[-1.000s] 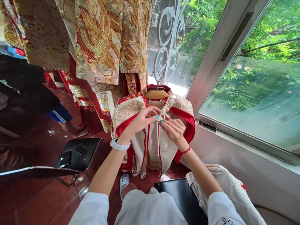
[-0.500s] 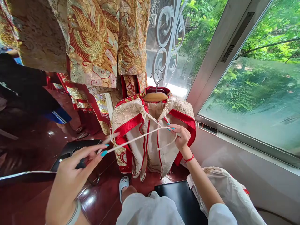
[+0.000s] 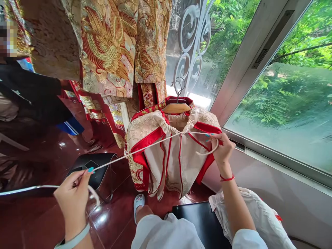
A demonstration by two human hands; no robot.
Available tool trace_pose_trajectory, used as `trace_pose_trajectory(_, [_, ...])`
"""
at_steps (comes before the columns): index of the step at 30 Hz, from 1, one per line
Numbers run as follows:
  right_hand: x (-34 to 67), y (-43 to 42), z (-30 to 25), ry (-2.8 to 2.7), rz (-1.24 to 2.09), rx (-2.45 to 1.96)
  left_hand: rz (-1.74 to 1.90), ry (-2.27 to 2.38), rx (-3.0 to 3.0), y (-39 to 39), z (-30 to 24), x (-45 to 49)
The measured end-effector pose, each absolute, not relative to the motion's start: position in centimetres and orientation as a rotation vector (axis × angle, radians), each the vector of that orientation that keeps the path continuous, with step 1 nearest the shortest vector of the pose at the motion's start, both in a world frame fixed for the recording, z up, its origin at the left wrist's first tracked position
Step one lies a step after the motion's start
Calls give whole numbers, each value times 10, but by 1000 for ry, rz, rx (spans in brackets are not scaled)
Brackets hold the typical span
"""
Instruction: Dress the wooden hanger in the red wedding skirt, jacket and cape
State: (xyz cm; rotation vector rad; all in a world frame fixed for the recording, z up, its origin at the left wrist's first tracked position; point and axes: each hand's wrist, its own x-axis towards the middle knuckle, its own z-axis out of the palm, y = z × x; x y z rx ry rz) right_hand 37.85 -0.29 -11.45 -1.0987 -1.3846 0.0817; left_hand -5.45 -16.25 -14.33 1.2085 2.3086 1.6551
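A cream jacket (image 3: 171,148) with red trim and gold embroidery hangs on a wooden hanger (image 3: 176,108) in front of me. Its gathered neckline has a thin cream drawstring (image 3: 145,149), whose two ends cross at the collar and stretch out to both sides. Low on the left, my left hand (image 3: 75,193) pinches one end, with a short tail curling below the fingers. At the jacket's right shoulder, my right hand (image 3: 220,147) pinches the other end, its loose tip looping back toward the jacket. The string is taut between the hands.
Gold-embroidered garments (image 3: 109,48) hang at upper left. A window (image 3: 285,97) with a metal frame fills the right side. Black stools (image 3: 93,173) stand left and near my knees, with white cloth (image 3: 254,214) at right. Another person (image 3: 31,90) in dark clothing is at far left.
My hands have moved apart, the left down and leftward, the right to the right and slightly up. The drawstring between them has lengthened and straightened, tightening at the collar.
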Motion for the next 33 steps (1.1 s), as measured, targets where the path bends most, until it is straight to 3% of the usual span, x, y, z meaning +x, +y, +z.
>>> trace_pose_trajectory(6, [396, 2, -152, -1734, 416, -1109, 1467, 2261, 1521, -130, -176, -40])
trace_pose_trajectory(10, [392, 7, -146, -1706, 490, -1007, 1749, 2036, 1714, -106, -152, 27])
trace_pose_trajectory(13, [362, 10, -132, -1688, 586, -949, 1654, 1658, 1889, -73, -131, 85])
trace_pose_trajectory(21, [299, 15, -118, -1609, 761, -969, 1421, 1124, 1527, -7, -124, 153])
trace_pose_trajectory(28, [334, 8, -76, -1842, 374, -1081, 1481, 901, 1127, 3, -89, 125])
trace_pose_trajectory(33, [334, 14, -91, -1805, 427, -1065, 1546, 928, 975, 2, -99, 114])
